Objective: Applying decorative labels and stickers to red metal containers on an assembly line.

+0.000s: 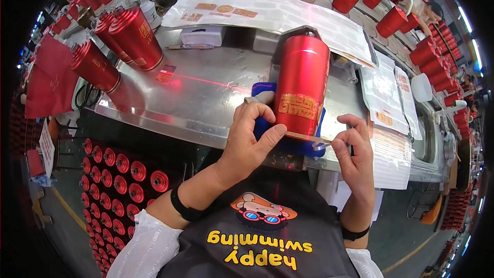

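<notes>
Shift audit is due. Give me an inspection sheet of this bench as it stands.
Surface: shiny metal bench, a red laser line running across it.
Job's things: red bottle lying on a blue cradle, gold label facing up; clear film strip at its lower end.
Clutter: sticker sheets, a small white box, three red bottles at the bench's left.
Grips: left hand steadies the bottle, thumb at the label; right hand pinches the film strip.
Cables: black loops at the left edge.
Surroundings: a rack of red bottles below, more red bottles along the back.
</notes>
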`<move>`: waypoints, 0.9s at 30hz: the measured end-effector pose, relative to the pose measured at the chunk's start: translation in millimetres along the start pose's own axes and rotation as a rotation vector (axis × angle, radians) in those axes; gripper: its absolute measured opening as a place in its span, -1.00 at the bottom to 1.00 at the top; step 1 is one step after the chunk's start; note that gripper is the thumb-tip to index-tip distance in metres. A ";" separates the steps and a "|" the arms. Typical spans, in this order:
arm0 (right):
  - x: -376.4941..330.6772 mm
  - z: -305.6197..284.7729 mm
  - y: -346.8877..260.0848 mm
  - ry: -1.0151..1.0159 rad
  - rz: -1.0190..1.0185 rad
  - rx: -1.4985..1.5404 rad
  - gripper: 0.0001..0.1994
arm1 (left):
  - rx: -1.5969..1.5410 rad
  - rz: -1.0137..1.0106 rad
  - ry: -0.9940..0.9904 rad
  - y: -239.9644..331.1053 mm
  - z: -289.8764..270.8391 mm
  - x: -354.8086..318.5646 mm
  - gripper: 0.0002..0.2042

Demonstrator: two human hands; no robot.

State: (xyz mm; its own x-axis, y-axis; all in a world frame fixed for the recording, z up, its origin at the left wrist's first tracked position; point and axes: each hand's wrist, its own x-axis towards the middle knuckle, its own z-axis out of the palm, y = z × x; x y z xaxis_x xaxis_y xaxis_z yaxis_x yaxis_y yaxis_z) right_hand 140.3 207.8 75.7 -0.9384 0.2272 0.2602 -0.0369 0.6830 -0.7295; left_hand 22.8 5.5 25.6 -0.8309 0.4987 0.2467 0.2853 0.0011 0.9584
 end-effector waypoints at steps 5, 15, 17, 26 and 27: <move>0.8 0.8 2.4 -0.003 -0.014 -0.002 -0.86 | -0.134 -0.107 0.025 -5.0 0.8 -4.0 -0.75; 0.1 -1.5 6.7 -0.041 -0.018 0.073 -0.86 | 0.389 0.757 -0.009 -2.3 -8.0 -1.6 -0.78; 0.3 -2.6 7.4 -0.060 -0.014 0.095 -0.86 | 0.434 0.792 -0.018 -1.1 -7.0 -0.6 -0.77; 2.1 -4.9 16.9 -0.121 -0.044 0.214 -0.84 | 0.592 0.969 -0.073 1.0 -4.0 10.4 -0.76; 2.3 -7.1 13.5 -0.146 0.001 0.257 -0.84 | 0.614 0.992 -0.081 0.6 -4.0 11.4 -0.76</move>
State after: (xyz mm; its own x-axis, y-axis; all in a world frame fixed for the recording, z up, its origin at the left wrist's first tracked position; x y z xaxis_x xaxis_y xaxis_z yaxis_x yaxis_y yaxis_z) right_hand 140.0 222.4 70.9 -0.9774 0.1127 0.1786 -0.1038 0.4804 -0.8709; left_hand 11.5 7.7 29.6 -0.0874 0.5698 0.8171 0.9934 -0.0118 0.1145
